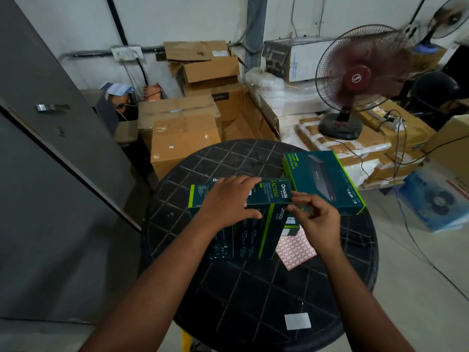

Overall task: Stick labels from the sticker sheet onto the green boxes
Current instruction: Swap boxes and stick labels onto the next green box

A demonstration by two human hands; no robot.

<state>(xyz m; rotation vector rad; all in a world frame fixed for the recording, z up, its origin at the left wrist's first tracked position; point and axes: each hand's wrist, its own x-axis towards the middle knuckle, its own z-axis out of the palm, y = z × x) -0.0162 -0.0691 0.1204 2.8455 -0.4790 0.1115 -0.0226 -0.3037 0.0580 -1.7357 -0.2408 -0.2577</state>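
A green Omada box (271, 193) stands on its side on the round black table (253, 288), on top of a second green box (243, 237) lying flat. My left hand (228, 201) grips the upper box from the near side. My right hand (314, 219) hovers at that box's right end, thumb and forefinger pinched together; whether a label sits between them I cannot tell. The red-and-white sticker sheet (295, 250) lies on the table under my right wrist. A larger green switch box (327, 181) lies flat at the table's far right.
A small white paper square (297, 321) lies near the table's front edge. Cardboard cartons (182, 133) are stacked behind the table. A spinning maroon fan (355, 80) stands on packages at the right. A grey door (50, 128) is at the left. Cables trail across the floor at right.
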